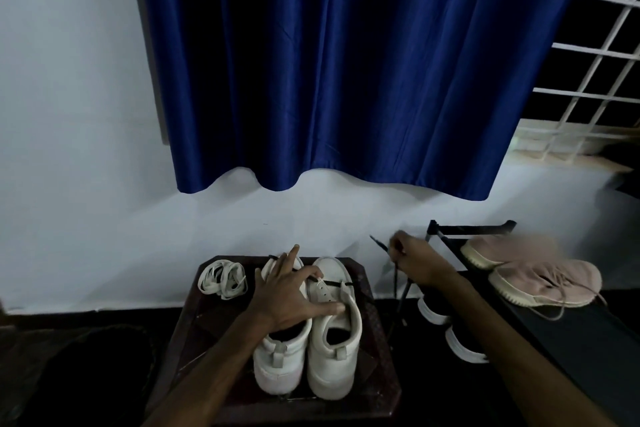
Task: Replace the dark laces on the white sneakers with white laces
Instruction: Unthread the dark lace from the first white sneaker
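Note:
Two white sneakers stand side by side on a dark wooden stool (pixel 377 388), heels toward me: the left sneaker (pixel 277 357) and the right sneaker (pixel 334 354). My left hand (pixel 289 291) lies flat across both, fingers spread, pressing on their tongues. A dark lace (pixel 330 283) still runs through the right sneaker's front eyelets and stretches off to the right. My right hand (pixel 414 262) is closed on that dark lace, held out beyond the stool, with the lace ends hanging below it. A bundle of white laces (pixel 223 279) lies at the stool's far left corner.
A black shoe rack (pixel 588 333) at the right carries a pair of pink sneakers (pixel 533 270); dark shoes with white soles (pixel 446 322) stand beneath. A blue curtain (pixel 346 62) hangs on the white wall behind. A dark mat (pixel 76 374) lies on the floor at the left.

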### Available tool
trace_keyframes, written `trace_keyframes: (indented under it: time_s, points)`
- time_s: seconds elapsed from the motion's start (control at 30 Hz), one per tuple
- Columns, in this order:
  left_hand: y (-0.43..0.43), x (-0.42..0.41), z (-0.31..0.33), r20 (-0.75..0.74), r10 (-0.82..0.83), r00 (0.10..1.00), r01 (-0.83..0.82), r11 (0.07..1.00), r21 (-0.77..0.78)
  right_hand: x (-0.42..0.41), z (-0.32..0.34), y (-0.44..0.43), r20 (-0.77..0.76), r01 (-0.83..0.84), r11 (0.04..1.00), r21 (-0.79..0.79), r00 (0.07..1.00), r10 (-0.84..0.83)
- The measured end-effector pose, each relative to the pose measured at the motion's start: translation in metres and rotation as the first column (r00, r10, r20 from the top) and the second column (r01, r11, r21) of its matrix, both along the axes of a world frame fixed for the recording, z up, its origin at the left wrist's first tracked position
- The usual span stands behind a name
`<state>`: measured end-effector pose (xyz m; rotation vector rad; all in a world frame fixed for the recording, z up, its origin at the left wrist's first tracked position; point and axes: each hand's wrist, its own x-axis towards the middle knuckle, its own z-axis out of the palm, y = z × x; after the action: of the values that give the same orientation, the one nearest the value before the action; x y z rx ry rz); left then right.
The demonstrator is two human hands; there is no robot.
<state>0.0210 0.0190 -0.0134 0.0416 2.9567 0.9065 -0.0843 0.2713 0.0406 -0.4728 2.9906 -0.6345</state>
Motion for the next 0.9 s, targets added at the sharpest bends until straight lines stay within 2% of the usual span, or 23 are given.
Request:
trace_keyframes:
  time_s: [0.03,0.1,0.2,0.37,0.4,0.43,0.53,0.6,0.67,0.77,0.87,0.9]
  points:
    - [0.000,0.000,0.000,0.002,-0.001,1.000,0.001,1.000,-0.004,0.006,0.013,-0.009,0.040,0.004,0.984,-0.178,0.999,0.003]
    - [0.000,0.000,0.001,0.013,0.001,1.000,-0.001,1.000,-0.014,0.019,0.048,-0.026,0.109,0.005,0.890,-0.456,0.993,0.050]
    - [-0.002,-0.001,-0.002,0.019,0.004,1.000,-0.004,1.000,-0.015,0.041,0.116,-0.046,0.095,-0.033,0.681,-0.731,0.984,0.150]
    - [-0.002,-0.006,-0.008,-0.006,0.003,1.000,-0.003,0.999,0.048,0.078,0.224,-0.044,-0.094,-0.157,0.294,-0.943,0.971,0.220]
    - [-0.003,-0.006,-0.008,-0.005,0.004,1.000,-0.003,0.999,0.047,0.082,0.235,-0.040,-0.121,-0.169,0.234,-0.957,0.971,0.207]
    - [-0.002,-0.006,-0.008,-0.003,0.001,1.000,-0.001,0.999,0.044,0.082,0.239,-0.036,-0.143,-0.181,0.219,-0.959,0.974,0.178]
    - [-0.002,-0.003,-0.006,-0.002,-0.018,1.000,0.018,1.000,0.018,0.071,0.208,-0.028,-0.111,-0.135,0.355,-0.925,0.990,0.087]
    - [0.000,-0.001,0.000,0.004,-0.034,0.999,0.034,0.998,-0.044,0.058,0.151,-0.023,0.030,-0.008,0.498,-0.867,0.997,0.068]
    - [0.001,0.001,0.007,0.038,-0.054,0.998,0.057,0.993,-0.100,0.051,0.081,-0.020,0.194,0.146,0.673,-0.725,0.981,-0.004]
    - [0.006,-0.002,0.017,0.100,-0.112,0.989,0.119,0.991,-0.065,0.053,-0.011,-0.022,0.332,0.271,0.758,-0.594,0.940,-0.076]
    - [0.018,-0.014,0.020,0.092,-0.122,0.988,0.114,0.989,0.092,0.060,-0.055,-0.030,0.304,0.233,0.866,-0.443,0.948,-0.099]
    - [0.023,-0.018,0.018,0.074,-0.113,0.991,0.106,0.990,0.088,0.061,-0.060,-0.032,0.301,0.213,0.901,-0.378,0.949,-0.099]
